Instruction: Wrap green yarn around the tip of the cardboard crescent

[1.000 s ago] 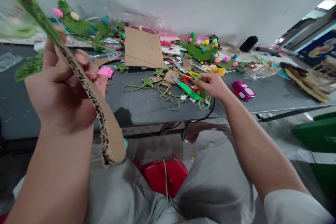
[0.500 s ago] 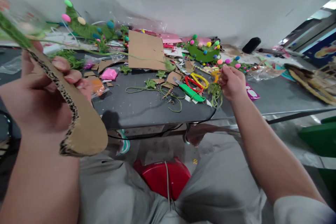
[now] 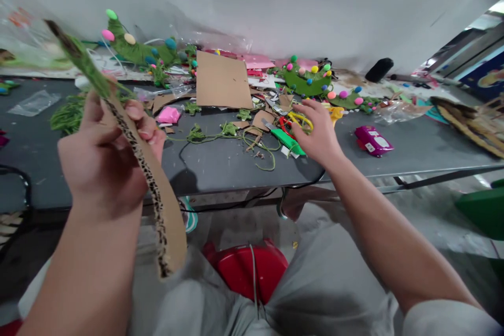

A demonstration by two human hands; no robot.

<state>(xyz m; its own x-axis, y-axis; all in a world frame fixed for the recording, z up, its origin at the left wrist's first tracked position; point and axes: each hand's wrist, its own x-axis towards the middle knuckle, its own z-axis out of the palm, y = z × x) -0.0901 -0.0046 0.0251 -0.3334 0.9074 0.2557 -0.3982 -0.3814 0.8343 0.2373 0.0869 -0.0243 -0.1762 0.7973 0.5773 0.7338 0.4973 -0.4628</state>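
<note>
My left hand (image 3: 114, 142) grips a curved cardboard strip (image 3: 167, 210), tilted over the table's front edge. Green yarn (image 3: 91, 71) is wound round its upper part, and the corrugated edge faces me. My right hand (image 3: 317, 131) has its fingers stretched out and holds nothing. Beneath and beside its fingers lie yellow-handled scissors (image 3: 301, 119), a red handle (image 3: 284, 125) and a green utility knife (image 3: 289, 142). Whether the fingertips touch these, I cannot tell. A small clump of green yarn (image 3: 196, 134) lies between my hands, with a loose strand (image 3: 268, 167) to its right.
A cardboard sheet (image 3: 224, 81) stands behind the scraps. Green crescents with coloured pompoms (image 3: 307, 83) lie at the back. A purple packet (image 3: 373, 140) sits right of my hand, a pink one (image 3: 168, 114) to the left. A red stool (image 3: 248, 273) is between my legs.
My right hand has moved left and opened from a pinch. The green yarn that hung below it is gone from there, and a yarn clump now lies mid-table. The cardboard strip has turned edge-on.
</note>
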